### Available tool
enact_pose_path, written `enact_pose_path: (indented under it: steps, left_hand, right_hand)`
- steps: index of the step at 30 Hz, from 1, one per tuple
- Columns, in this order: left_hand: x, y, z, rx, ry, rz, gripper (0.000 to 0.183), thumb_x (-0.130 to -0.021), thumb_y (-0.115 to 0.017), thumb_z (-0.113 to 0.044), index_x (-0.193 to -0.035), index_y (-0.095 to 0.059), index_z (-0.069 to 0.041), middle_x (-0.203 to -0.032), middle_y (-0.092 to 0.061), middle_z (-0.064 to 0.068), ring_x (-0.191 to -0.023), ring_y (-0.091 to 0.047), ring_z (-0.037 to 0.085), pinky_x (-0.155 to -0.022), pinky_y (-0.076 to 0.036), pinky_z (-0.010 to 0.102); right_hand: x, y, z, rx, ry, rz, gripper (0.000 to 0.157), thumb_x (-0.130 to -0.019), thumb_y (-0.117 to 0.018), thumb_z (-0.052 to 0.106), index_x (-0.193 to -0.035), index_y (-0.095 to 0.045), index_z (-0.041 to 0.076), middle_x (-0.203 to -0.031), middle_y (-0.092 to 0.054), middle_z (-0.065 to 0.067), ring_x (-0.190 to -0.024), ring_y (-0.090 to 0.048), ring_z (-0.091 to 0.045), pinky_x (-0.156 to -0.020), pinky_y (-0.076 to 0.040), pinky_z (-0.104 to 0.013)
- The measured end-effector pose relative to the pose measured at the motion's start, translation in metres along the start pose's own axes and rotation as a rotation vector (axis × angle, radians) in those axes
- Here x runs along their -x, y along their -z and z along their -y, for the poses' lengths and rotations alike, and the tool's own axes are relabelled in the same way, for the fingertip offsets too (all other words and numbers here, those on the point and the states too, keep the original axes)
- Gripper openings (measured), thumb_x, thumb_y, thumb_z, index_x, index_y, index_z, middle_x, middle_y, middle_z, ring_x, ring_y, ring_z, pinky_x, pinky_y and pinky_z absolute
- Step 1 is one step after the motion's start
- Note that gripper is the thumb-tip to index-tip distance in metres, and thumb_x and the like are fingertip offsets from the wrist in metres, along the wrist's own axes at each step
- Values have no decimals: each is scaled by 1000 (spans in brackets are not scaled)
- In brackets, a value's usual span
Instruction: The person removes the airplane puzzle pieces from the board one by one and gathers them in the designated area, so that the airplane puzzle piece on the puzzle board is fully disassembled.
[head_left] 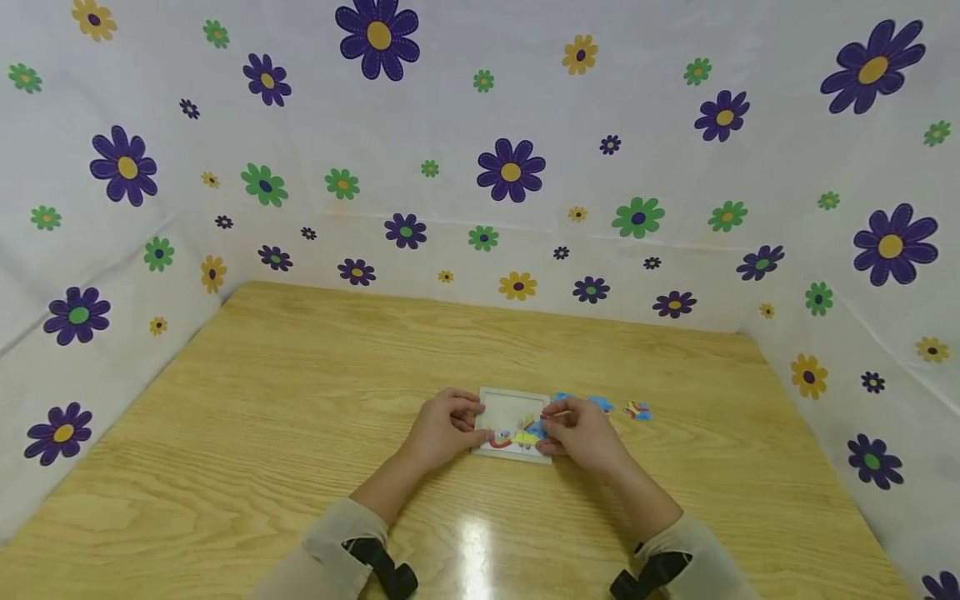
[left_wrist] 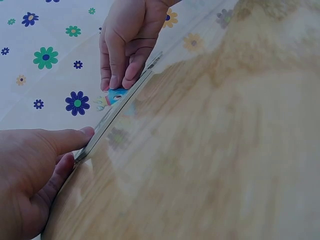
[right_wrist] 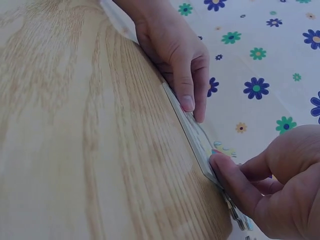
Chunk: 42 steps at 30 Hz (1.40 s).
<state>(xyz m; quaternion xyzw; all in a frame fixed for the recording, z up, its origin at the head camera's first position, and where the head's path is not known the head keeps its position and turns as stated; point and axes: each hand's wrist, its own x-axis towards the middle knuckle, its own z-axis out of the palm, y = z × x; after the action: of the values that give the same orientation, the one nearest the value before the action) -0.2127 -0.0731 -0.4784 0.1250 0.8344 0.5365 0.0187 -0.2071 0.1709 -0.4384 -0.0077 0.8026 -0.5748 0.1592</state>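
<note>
A pale puzzle tray (head_left: 513, 392) lies on the table between both hands, with colourful pieces (head_left: 501, 439) along its near side and bare board at the far side. My left hand (head_left: 442, 429) grips the tray's left edge, its thumb (left_wrist: 75, 140) over the rim. At the right end, my right hand (head_left: 588, 435) pinches a blue puzzle piece (left_wrist: 117, 95) between thumb and fingers, low over the tray. The fingers cover part of that piece. In the right wrist view, the right thumb (right_wrist: 227, 167) is right at the tray's rim.
Several loose puzzle pieces (head_left: 637, 410) lie on the wooden table (head_left: 337, 358) to the right of the tray, some partly behind the right hand. A white cloth (head_left: 450, 108) with printed flowers stands around the table's back and sides.
</note>
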Motion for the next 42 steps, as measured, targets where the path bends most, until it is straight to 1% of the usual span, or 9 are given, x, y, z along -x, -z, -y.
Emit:
enact_pose_path:
  steps: [8,11,15,22,28,31,35,38,42]
  left_hand:
    - [-2,0,1,-11,-3,-1,39,-78,-87,-17,-111,-74,-1,-117,-62,8,-84,-59,12,-74,-54,20]
    - [-2,-1,1,-6,1,-10,38,-78,-87,-16,-110,-74,-1,-116,-62,8,-83,-59,12,-73,-54,20]
    - [-2,-3,2,0,5,11,40,-78,-87,-17,-112,-73,-1,-118,-61,8,-84,-59,11,-74,-54,20]
    - [1,-1,1,24,24,73,45,-78,-88,-18,-117,-71,-2,-120,-59,7,-87,-59,13,-76,-54,21]
    - [1,6,0,5,30,101,53,-75,-90,-23,-121,-69,-4,-128,-56,5,-92,-57,13,-79,-52,22]
    - [1,7,1,-13,21,108,55,-75,-90,-23,-122,-68,-4,-131,-55,6,-93,-57,13,-81,-52,23]
    - [2,7,2,-23,5,114,56,-75,-90,-24,-122,-68,-3,-133,-54,7,-94,-58,13,-83,-52,23]
    - [2,7,2,-23,1,117,57,-75,-90,-24,-123,-68,-2,-133,-54,7,-94,-58,13,-83,-52,23]
    - [1,7,1,-15,5,115,56,-75,-90,-23,-123,-68,-2,-134,-54,7,-94,-58,13,-83,-52,23]
  right_hand:
    - [0,-4,2,44,24,-59,19,-97,-59,-2,-115,-62,-8,-94,-66,-18,-73,-72,-17,-68,-61,-26]
    - [1,-3,2,52,25,-46,20,-98,-59,-2,-117,-62,-9,-97,-65,-19,-74,-72,-16,-70,-61,-26]
    - [3,1,3,58,8,-34,22,-98,-59,0,-118,-62,-9,-100,-64,-19,-75,-71,-15,-71,-61,-25]
    - [6,11,0,39,4,-10,24,-99,-58,1,-121,-61,-9,-105,-64,-20,-80,-71,-17,-74,-61,-27]
    - [6,21,-5,71,33,-28,24,-99,-59,5,-120,-62,-7,-107,-67,-18,-83,-70,-16,-73,-61,-26]
    - [9,27,-9,69,63,-23,24,-99,-59,4,-120,-61,-9,-105,-67,-19,-83,-70,-16,-74,-61,-27]
    - [15,37,-14,35,72,-25,28,-98,-60,3,-122,-58,-12,-105,-65,-18,-83,-70,-16,-76,-61,-27]
    - [21,45,-16,25,63,-45,32,-98,-61,5,-124,-56,-13,-107,-63,-17,-85,-70,-15,-77,-60,-27]
    - [26,57,-20,24,39,-81,36,-99,-63,10,-127,-55,-11,-110,-62,-15,-88,-70,-15,-80,-60,-27]
